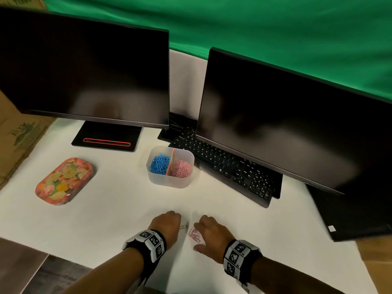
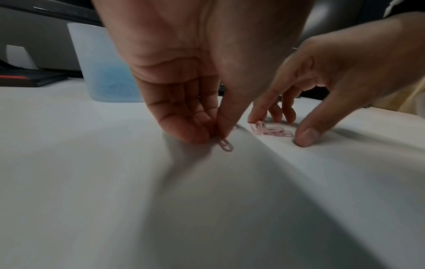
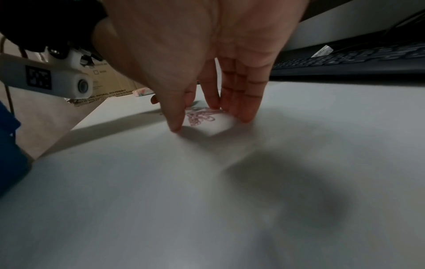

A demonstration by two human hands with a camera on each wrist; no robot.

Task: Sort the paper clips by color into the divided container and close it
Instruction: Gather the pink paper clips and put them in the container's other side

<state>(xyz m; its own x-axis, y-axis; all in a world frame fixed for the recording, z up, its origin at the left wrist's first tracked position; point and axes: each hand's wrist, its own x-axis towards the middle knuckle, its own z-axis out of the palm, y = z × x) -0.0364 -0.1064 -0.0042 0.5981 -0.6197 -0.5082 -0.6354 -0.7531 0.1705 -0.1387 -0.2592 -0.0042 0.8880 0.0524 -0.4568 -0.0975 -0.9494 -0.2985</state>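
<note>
A translucent divided container (image 1: 152, 177) stands mid-table, with blue clips (image 1: 158, 164) in its left half and pink clips (image 1: 182, 171) in its right, split by a coloured divider (image 1: 171, 161). Its floral lid (image 1: 64, 181) lies apart to the left. Near the front edge my left hand (image 2: 216, 135) pinches one pink clip (image 2: 226, 144) between thumb and fingertips, low on the table. My right hand (image 3: 208, 122) stands beside it, thumb and straight fingers touching the table around a small pile of pink clips (image 3: 200, 114). From the head view that pile (image 1: 194, 234) sits just left of the right hand (image 1: 196, 237).
Two dark monitors (image 1: 84, 71) (image 1: 297, 128) stand at the back, with a black keyboard (image 1: 229, 166) running under the right one, close to the container. A cardboard box (image 1: 19, 134) borders the table's left side. The table's front edge (image 1: 63, 254) is near my wrists.
</note>
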